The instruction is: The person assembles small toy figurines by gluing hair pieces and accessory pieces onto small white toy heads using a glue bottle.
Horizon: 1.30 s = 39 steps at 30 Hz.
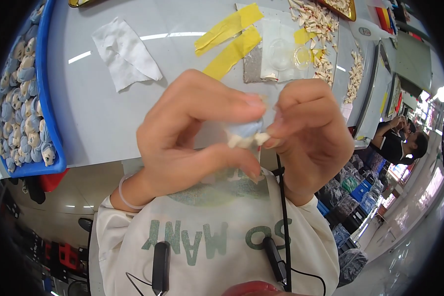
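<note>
My left hand (180, 121) is closed around a small blue and cream figurine piece (245, 129), held between thumb and fingers above the table's near edge. From the other side, my right hand (313, 126) pinches a tiny cream piece (260, 138) against the figurine's lower right edge. Motion blurs the fingertips, and the fingers cover part of the figurine. Similar blue and cream figurine pieces (25, 106) fill a blue tray (59, 148) at the far left. Many small, pointed cream pieces (320, 24) lie loose at the upper right.
On the grey table (98, 133) lie a white cloth (126, 54), strips of yellow tape (227, 29) and a clear round plastic dish (279, 58). A golden tray (348, 12) sits at the far right. Another person (404, 140) works at the right; bagged crates (352, 197) stand below.
</note>
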Tool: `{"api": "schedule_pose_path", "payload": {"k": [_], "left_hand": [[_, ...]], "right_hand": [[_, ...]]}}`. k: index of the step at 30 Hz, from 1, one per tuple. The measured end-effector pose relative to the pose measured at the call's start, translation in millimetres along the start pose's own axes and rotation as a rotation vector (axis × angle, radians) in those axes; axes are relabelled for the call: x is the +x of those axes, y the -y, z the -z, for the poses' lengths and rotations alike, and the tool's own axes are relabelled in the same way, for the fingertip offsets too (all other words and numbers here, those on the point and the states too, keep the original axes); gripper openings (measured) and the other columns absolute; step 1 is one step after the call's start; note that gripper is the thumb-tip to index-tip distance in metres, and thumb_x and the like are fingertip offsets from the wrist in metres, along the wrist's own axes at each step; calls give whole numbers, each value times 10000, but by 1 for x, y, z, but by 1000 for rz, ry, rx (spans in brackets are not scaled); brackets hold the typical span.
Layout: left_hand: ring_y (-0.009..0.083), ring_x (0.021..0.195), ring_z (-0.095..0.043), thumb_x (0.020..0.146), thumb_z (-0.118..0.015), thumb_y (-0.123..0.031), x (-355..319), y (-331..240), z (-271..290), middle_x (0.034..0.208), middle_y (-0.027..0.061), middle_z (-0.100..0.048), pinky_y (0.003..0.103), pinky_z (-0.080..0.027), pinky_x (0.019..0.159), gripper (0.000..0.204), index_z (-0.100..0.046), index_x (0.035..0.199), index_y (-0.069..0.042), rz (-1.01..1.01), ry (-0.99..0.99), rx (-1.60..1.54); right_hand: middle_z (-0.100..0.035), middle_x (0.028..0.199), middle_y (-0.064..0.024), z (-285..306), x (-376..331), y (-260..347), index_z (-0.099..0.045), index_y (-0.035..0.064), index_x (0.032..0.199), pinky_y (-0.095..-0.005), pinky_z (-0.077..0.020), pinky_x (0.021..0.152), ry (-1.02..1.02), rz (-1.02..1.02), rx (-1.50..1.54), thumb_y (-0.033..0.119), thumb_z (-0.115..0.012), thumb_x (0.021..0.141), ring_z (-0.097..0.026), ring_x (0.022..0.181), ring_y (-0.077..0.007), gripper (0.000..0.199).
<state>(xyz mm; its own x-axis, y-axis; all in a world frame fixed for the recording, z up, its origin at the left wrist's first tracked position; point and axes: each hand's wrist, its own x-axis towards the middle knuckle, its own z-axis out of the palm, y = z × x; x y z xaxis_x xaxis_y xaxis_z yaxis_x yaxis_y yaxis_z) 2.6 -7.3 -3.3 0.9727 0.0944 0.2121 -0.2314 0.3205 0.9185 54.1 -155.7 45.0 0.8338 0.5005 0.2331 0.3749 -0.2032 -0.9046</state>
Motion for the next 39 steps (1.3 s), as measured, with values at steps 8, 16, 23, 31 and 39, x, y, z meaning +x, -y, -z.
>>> {"api": "schedule_pose_path", "payload": {"k": [8,16,23,31,39], "left_hand": [[213,838,-546,594,-744,-181,-1,2,1,911,153,-545,280,-454,732,424,-555,915,21,-118,3,190],[241,821,-560,598,-733,-172,-2,3,-3,912,161,-541,309,-467,715,410,-562,913,28,-230,13,390],[213,740,-545,541,-743,-118,1,8,-11,876,111,-566,256,-456,589,408,-593,905,-11,-330,-109,348],[273,950,-469,585,-732,-224,4,-4,-22,964,72,-550,349,-416,794,409,-570,942,-108,-316,54,728],[299,977,-462,609,-738,-178,4,-2,-22,1004,94,-495,392,-391,828,441,-518,973,-59,-224,58,659]], "right_hand": [[-528,703,-105,-4,6,8,-542,-5,695,-239,-375,546,-21,122,-289,-50,-655,604,-468,613,-157,152],[-552,696,-104,-1,6,2,-556,-4,699,-262,-403,574,-10,230,-349,-57,-652,597,-494,614,-179,150],[-552,833,-114,7,3,-11,-520,-9,898,-270,-415,654,33,51,-17,29,-717,593,-524,780,-189,365],[-529,995,-127,24,-11,-2,-443,-28,1050,-306,-433,795,67,-459,649,-20,-685,612,-522,937,-188,501],[-565,895,-84,241,-84,-74,-540,8,1005,-257,-414,673,-895,-651,-847,152,-571,764,-519,742,-153,283]]}}
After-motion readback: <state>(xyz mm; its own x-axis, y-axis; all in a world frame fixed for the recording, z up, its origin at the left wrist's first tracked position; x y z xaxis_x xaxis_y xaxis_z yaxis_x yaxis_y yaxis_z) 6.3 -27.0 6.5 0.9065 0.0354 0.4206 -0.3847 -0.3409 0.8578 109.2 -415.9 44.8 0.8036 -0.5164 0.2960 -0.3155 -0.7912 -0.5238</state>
